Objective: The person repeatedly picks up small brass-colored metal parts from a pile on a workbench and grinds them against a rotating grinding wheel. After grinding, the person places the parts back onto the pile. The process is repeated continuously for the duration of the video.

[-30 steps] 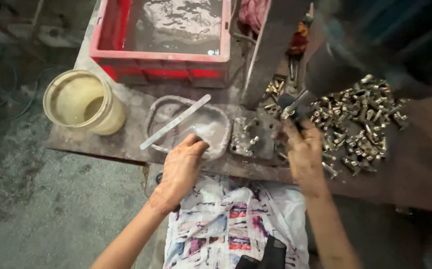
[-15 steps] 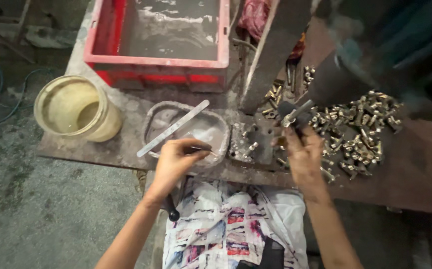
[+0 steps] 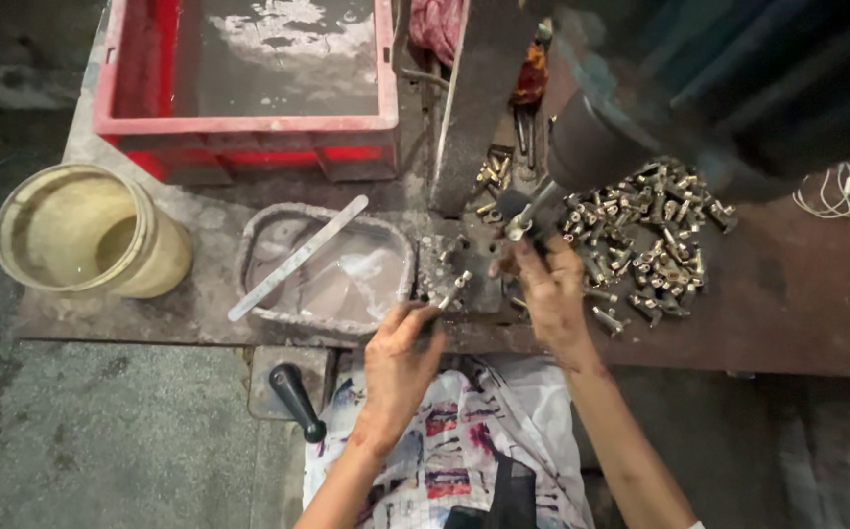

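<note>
My left hand [image 3: 398, 364] pinches a small metal fitting [image 3: 452, 291] and holds it at the left side of the dark metal fixture block [image 3: 464, 269] under the machine. My right hand [image 3: 550, 294] rests just right of that block, fingers curled near the machine's spindle tip [image 3: 521, 217]. A heap of similar brass and steel fittings [image 3: 645, 240] lies to the right of my right hand. The right hand's fingertips are partly hidden, so I cannot tell whether they hold a piece.
A shallow grey tray [image 3: 259, 245] of cloudy liquid with a flat metal strip [image 3: 298, 257] across it sits left of the fixture. A cream bucket [image 3: 77, 230] stands far left, a red crate [image 3: 249, 132] behind. A black lever handle [image 3: 298, 400] sticks out below the bench edge.
My left hand has moved right from the grey tray to the fixture block, now carrying a small fitting. My right hand has stayed by the block.
</note>
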